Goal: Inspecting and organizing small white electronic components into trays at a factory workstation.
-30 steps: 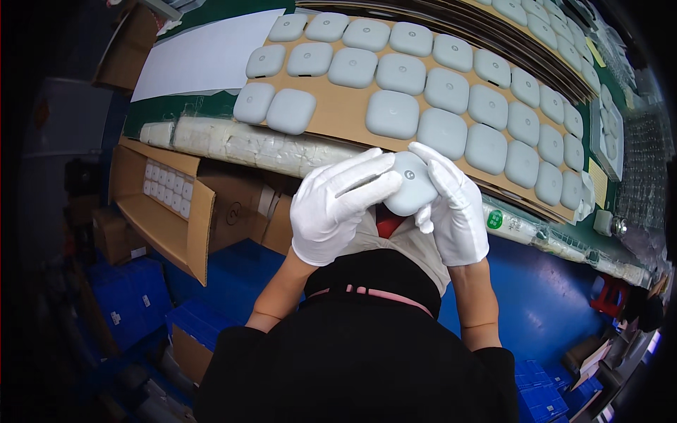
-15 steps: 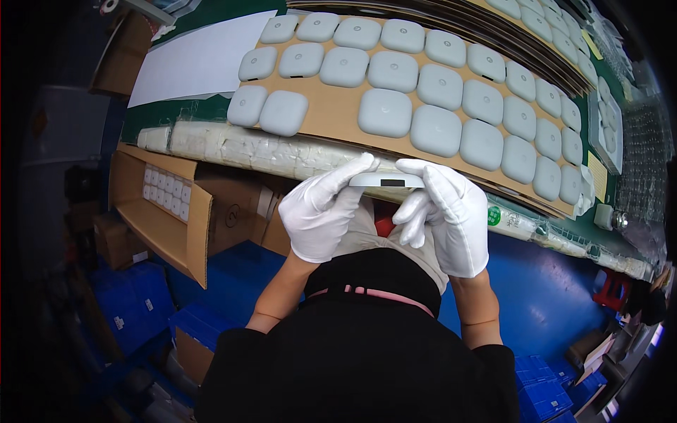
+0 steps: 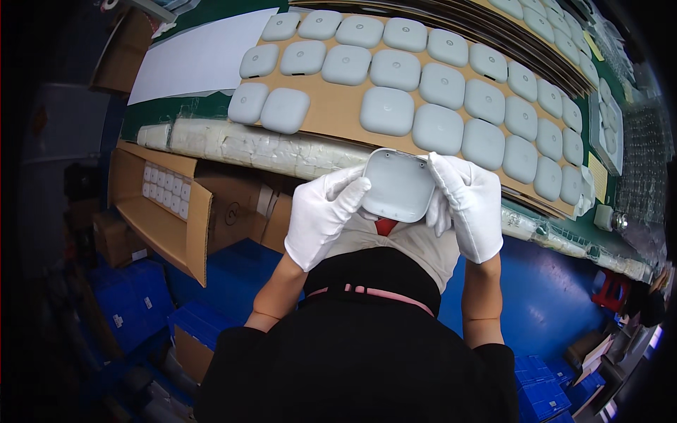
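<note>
In the head view, someone in white gloves holds a white cover [image 3: 398, 185] just off the table's near edge, above their lap. It is turned so that I see its hollow inner face, with small round posts by its upper corners. The left hand [image 3: 321, 218] has the left rim pinched, thumb on the edge and fingertips tucked beneath. The right hand [image 3: 474, 204] grips the opposite rim in the same narrow way, the thumb near the upper right corner and the other fingers curled behind.

The table [image 3: 218, 107] is green, its near edge padded and bound in clear wrap [image 3: 233, 146]. Along that edge lies a brown cardboard sheet [image 3: 335, 106] carrying rows of similar rounded-square covers [image 3: 397, 69]; bare board shows between the second and third of the near row. A white sheet [image 3: 204, 56] lies toward the table's left end, and stacked brown boards [image 3: 543, 60] run along the far side.

Below the near left corner sits a cardboard box [image 3: 199, 236] with small white pieces [image 3: 168, 187] inside. Past the person I can see blue floor [image 3: 543, 282] and, off to the right, something red [image 3: 610, 292], too small to make out.
</note>
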Available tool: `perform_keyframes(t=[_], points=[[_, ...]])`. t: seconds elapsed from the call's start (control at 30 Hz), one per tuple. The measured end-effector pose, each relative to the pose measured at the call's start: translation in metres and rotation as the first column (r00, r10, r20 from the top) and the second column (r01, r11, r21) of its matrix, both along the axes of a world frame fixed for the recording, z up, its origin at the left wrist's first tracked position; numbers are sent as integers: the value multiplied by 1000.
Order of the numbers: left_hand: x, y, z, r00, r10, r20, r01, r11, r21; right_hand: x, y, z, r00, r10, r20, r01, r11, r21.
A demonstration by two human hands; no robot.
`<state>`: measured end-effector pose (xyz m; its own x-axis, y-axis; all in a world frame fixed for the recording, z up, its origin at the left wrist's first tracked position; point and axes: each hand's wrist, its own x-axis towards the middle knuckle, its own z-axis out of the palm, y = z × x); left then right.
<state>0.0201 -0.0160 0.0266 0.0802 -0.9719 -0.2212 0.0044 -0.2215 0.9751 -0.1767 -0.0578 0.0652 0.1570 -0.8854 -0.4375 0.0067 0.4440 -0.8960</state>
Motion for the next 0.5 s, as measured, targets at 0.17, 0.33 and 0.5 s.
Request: perform_keyframes(t=[0.17, 0.33, 0.5], points=[[1, -2, 4, 848, 19, -530, 45, 993, 108, -1, -1, -13, 991, -54, 125, 57, 998, -22], [0, -4, 2, 806, 84, -586, 9, 988, 154, -1, -4, -20, 957, -82, 280, 68, 996, 59], [1, 0, -7, 992, -77, 105, 80, 997, -23, 15, 2, -8, 996, -12, -90, -9, 975, -223]])
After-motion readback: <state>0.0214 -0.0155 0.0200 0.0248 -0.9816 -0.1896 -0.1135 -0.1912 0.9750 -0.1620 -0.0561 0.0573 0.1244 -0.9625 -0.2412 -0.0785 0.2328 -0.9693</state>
